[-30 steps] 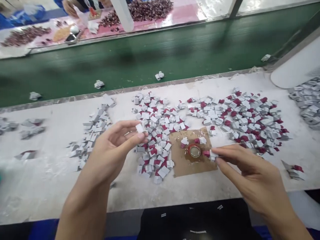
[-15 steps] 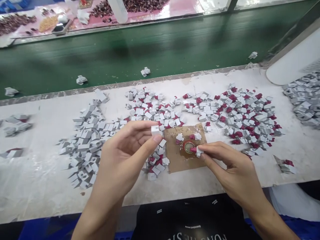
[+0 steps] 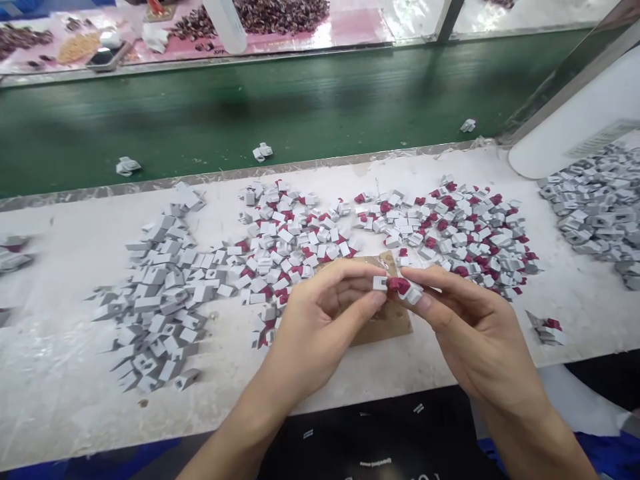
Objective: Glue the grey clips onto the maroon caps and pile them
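Note:
Between the thumb and fingers of my left hand [image 3: 325, 320] is a small white plastic block [image 3: 380, 283] with a notch in its side. My right hand [image 3: 470, 327] pinches a white and dark-red plastic piece [image 3: 404, 289], its red end turned toward the block. The two parts are very close together; whether they touch I cannot tell. Below them lies a brown cardboard square [image 3: 387, 327], largely hidden by my hands. Piles of similar white and red pieces [image 3: 295, 233] lie behind and beside it.
Grey-white blocks [image 3: 160, 300] are heaped on the left of the white table [image 3: 65, 373]. More white and red pieces [image 3: 460, 227] are piled at right, near a white cylinder [image 3: 575, 120] and grey parts [image 3: 595, 207]. A green conveyor belt [image 3: 200, 120] carries a few pieces.
My left hand has moved right with the white block. My right hand has lifted the red-ended piece from the cardboard to meet it. Pieces on the belt have shifted left in view.

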Demonstrator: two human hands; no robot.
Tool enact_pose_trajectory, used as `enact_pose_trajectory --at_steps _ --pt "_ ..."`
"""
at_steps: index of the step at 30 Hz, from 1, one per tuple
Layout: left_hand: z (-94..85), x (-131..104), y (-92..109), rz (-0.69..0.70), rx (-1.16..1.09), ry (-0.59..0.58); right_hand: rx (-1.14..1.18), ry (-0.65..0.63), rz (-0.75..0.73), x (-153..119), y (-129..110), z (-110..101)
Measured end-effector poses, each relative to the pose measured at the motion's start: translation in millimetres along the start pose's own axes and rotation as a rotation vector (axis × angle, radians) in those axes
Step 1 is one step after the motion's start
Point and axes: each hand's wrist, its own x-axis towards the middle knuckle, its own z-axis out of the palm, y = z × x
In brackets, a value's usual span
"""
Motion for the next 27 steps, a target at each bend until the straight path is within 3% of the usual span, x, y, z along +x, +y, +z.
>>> enact_pose_trajectory --at_steps 12,18,22,26,27 --pt "-6.8 -1 -5 0.015 0.057 -0.047 -0.246 -0.064 -0.072 6 -16 0" --pt "-14.3 15 19 -0.034 0.168 -0.097 -0.221 -0.116 -0.044 19 -24 -1" --pt "-24.2 65 44 0.003 0.344 -0.149 -0.393 -0.120 -0.087 65 -40 -13" --pt "-33.5 153 50 0.227 0.674 0.083 -0.869 0.182 -0.284 170 -49 -50" --pt "-35.4 177 48 0.213 0.725 0.154 -1.002 0.263 -0.295 201 -49 -60"
